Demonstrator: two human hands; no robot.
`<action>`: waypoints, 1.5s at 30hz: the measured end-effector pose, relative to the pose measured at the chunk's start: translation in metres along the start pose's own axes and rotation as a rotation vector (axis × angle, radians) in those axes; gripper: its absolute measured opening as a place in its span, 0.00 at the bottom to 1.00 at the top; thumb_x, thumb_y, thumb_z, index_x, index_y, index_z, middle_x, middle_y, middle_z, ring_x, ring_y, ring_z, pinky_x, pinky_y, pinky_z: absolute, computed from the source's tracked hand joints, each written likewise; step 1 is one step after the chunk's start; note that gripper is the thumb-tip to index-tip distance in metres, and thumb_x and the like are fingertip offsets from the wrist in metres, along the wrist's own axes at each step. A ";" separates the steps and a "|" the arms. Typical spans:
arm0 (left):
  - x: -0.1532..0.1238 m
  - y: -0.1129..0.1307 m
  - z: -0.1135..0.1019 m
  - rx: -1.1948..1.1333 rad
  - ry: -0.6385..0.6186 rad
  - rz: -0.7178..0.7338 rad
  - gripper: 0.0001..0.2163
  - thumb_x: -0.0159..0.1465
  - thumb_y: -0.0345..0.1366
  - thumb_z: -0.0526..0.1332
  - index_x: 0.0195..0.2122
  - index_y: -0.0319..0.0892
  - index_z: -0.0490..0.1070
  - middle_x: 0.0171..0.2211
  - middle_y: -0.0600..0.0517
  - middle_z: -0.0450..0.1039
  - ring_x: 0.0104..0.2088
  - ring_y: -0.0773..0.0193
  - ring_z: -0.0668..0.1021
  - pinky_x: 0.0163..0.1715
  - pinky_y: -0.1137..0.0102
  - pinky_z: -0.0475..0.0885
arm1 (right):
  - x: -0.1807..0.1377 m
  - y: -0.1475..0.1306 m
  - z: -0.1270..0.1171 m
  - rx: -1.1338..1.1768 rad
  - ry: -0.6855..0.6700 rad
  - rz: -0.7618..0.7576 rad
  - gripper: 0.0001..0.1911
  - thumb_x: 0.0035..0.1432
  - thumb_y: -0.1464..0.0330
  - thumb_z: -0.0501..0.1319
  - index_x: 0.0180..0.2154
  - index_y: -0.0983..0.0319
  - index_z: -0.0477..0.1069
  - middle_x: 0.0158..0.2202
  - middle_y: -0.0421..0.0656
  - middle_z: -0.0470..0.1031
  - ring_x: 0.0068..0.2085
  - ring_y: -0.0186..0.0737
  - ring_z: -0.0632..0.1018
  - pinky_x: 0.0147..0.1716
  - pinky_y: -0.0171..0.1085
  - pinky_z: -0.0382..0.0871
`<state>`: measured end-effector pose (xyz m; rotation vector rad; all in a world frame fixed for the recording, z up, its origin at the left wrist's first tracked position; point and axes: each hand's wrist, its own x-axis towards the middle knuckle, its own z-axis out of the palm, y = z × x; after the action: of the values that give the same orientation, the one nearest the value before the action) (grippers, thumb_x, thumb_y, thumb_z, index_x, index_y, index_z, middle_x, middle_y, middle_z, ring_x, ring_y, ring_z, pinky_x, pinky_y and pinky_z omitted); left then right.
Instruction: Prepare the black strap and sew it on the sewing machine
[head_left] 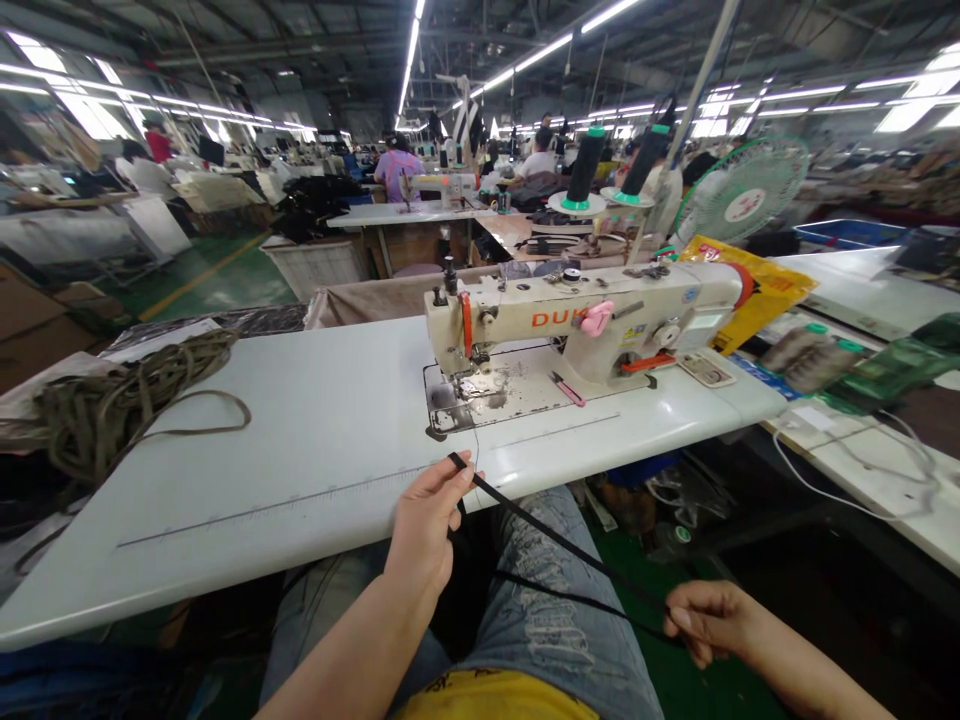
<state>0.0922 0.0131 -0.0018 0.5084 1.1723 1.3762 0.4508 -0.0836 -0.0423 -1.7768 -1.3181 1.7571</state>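
Observation:
A narrow black strap [551, 533] runs slanting between my two hands above my lap. My left hand [430, 515] is closed on one end of it, just over the front edge of the white sewing table [330, 420]. Lower and to the right, off the table, my right hand [709, 622] pinches the strap farther along. A second length of the strap hangs below the first. Beyond my left hand stands a sewing machine [585, 320], with a thread hanging from its needle area toward my fingers. Pink-handled thread snips [568, 388] lie on the machine bed.
A heap of olive-brown straps [135, 395] lies on the table's left end. Black thread cones [585, 170] stand behind the machine. To the right are a green fan [742, 195], a yellow bag [750, 290] and a side table [862, 480]. Other people work farther back.

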 end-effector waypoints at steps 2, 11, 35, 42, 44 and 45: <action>0.000 -0.001 0.000 0.003 -0.009 0.009 0.27 0.42 0.42 0.82 0.44 0.38 0.84 0.37 0.41 0.81 0.38 0.57 0.83 0.16 0.79 0.50 | 0.000 0.002 0.000 0.012 0.008 0.021 0.37 0.43 0.35 0.68 0.32 0.63 0.81 0.18 0.40 0.67 0.25 0.37 0.68 0.28 0.37 0.52; -0.002 -0.003 0.000 0.019 -0.042 0.098 0.44 0.45 0.39 0.82 0.63 0.42 0.70 0.36 0.48 0.80 0.33 0.64 0.80 0.16 0.81 0.51 | 0.000 0.010 0.000 -0.007 0.005 0.040 0.37 0.42 0.35 0.68 0.36 0.62 0.81 0.19 0.39 0.68 0.25 0.37 0.69 0.27 0.35 0.55; 0.013 0.027 -0.032 -0.527 -0.119 -0.102 0.13 0.70 0.31 0.63 0.27 0.39 0.66 0.25 0.57 0.59 0.22 0.73 0.67 0.13 0.81 0.59 | 0.025 0.057 0.029 -1.318 1.048 -0.884 0.11 0.71 0.68 0.57 0.44 0.67 0.76 0.23 0.44 0.80 0.21 0.37 0.77 0.25 0.35 0.66; 0.012 0.029 -0.038 -0.589 -0.170 -0.108 0.14 0.65 0.31 0.67 0.25 0.39 0.64 0.23 0.59 0.56 0.20 0.74 0.65 0.15 0.80 0.59 | 0.021 0.058 0.035 -1.293 1.134 -0.790 0.11 0.66 0.66 0.59 0.44 0.66 0.76 0.19 0.41 0.72 0.21 0.35 0.72 0.24 0.34 0.59; 0.013 0.029 -0.040 -0.590 -0.245 -0.086 0.15 0.63 0.31 0.69 0.25 0.39 0.63 0.23 0.59 0.57 0.20 0.75 0.64 0.16 0.79 0.59 | 0.020 0.054 0.036 -1.333 1.181 -0.826 0.11 0.66 0.66 0.59 0.44 0.66 0.76 0.19 0.40 0.72 0.21 0.35 0.72 0.24 0.34 0.59; 0.013 0.030 -0.041 -0.589 -0.285 -0.073 0.16 0.62 0.30 0.70 0.25 0.40 0.63 0.23 0.59 0.57 0.21 0.75 0.64 0.16 0.79 0.59 | 0.019 0.052 0.036 -1.367 1.213 -0.850 0.10 0.67 0.67 0.60 0.44 0.66 0.75 0.19 0.39 0.71 0.21 0.35 0.71 0.24 0.34 0.58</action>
<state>0.0400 0.0173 0.0029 0.2235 0.5115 1.4477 0.4344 -0.1097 -0.1003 -1.6092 -2.0881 -0.8713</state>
